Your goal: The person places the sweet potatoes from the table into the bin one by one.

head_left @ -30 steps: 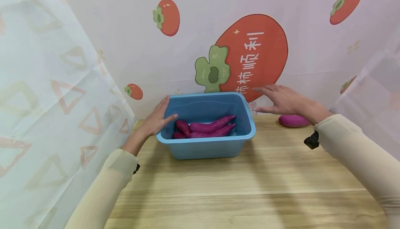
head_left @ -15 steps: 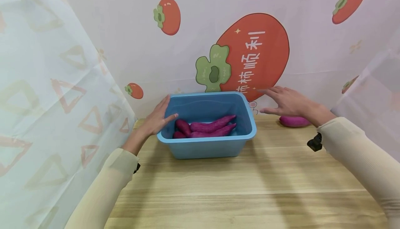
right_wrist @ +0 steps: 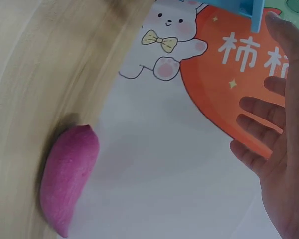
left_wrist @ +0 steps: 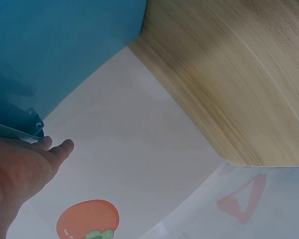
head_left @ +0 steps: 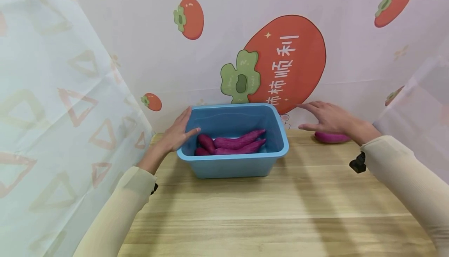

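A blue plastic basin [head_left: 231, 168] stands on the wooden table by the back cloth. Inside lie several purple sweet potatoes [head_left: 238, 143], two long and tapered, the others shorter and darker. My left hand [head_left: 175, 134] rests at the basin's left rim, fingers extended along it and thumb pointing inward over the opening. Right of the basin my right hand [head_left: 329, 119] hovers with spread fingers and nothing in it. Another purple sweet potato [right_wrist: 70, 174] lies on the table at the back right, partly hidden by my right forearm in the head view.
The wooden table [head_left: 242, 214] extends toward me in front of the basin. A white cloth [head_left: 122, 27] with printed persimmons hangs right behind it. Cloth side walls stand left [head_left: 45, 105] and right [head_left: 421, 93].
My right hand has moved a little to the right and down, farther from the basin's right rim. My left hand and the basin stay in place.
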{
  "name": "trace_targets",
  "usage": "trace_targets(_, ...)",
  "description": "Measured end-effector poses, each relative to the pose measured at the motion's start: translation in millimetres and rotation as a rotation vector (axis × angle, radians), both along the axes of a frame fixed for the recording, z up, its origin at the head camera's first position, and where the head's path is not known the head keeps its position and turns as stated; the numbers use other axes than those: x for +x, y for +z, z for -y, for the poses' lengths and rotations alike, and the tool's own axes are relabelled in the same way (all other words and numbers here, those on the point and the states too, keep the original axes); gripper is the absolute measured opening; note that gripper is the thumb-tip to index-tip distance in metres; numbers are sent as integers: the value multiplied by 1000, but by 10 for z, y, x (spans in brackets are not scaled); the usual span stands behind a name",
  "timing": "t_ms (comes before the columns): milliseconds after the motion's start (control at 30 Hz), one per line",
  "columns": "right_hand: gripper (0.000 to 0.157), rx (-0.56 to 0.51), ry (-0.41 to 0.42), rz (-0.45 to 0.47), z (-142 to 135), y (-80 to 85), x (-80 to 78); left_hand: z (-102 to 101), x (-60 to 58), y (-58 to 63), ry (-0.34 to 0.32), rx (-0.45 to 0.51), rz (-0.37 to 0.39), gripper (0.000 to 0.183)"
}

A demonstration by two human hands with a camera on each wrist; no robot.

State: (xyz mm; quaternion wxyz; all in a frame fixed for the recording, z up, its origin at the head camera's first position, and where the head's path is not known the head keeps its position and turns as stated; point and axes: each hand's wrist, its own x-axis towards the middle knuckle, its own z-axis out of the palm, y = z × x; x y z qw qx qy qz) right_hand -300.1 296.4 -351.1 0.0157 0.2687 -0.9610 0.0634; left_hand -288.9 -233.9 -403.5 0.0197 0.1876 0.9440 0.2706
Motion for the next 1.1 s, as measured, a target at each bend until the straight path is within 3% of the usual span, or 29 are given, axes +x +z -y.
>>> trace_targets(567, 84, -31, -52, 51, -256, -221, 1, 3, 0, -13, -2, 1, -1, 94)
trace_targets(1100, 86, -55, -68, 35, -479, -413, -11, -1, -13, -8, -3, -2, -4, 94)
